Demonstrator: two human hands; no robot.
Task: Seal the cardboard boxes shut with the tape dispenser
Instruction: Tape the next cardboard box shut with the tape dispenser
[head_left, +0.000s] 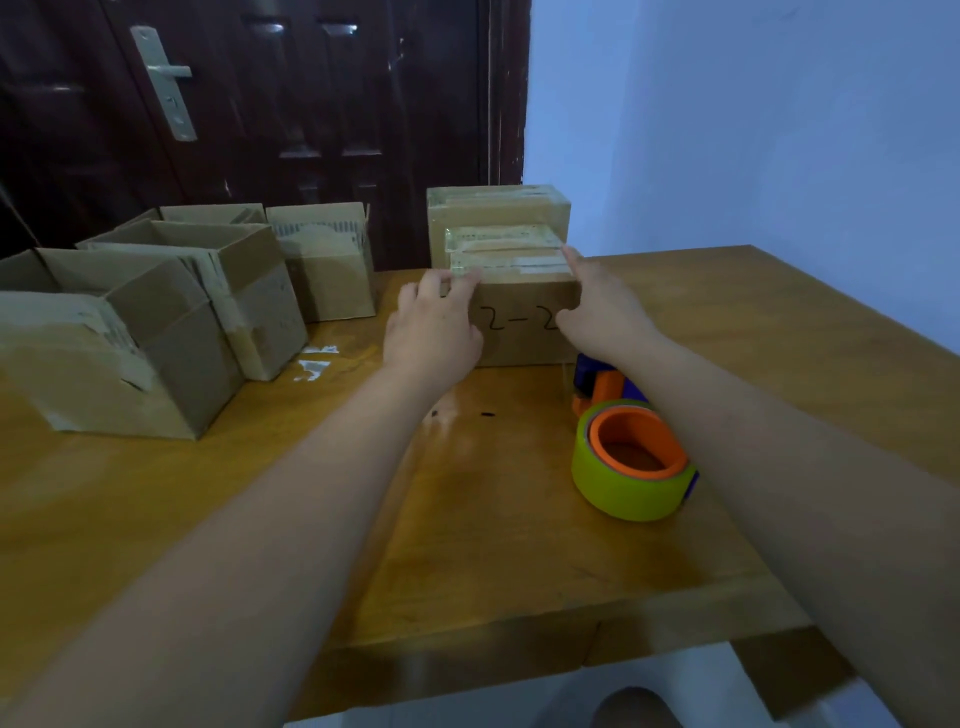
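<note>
The box (519, 322), taped shut and marked "2-2", sits toward the table's (467, 545) far edge. The left hand (434, 332) grips its top left corner with curled fingers; the right hand (597, 306) presses flat against its right side. The dispenser (631, 457) lies just in front, under the right forearm. Another taped box (498, 208) stands behind; open boxes (156, 332) line the left edge.

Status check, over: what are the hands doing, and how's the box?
Left hand grips taped box at its top left corner; right hand flat against its right side. Tape dispenser lies unheld beneath right forearm. Nothing blocking.
</note>
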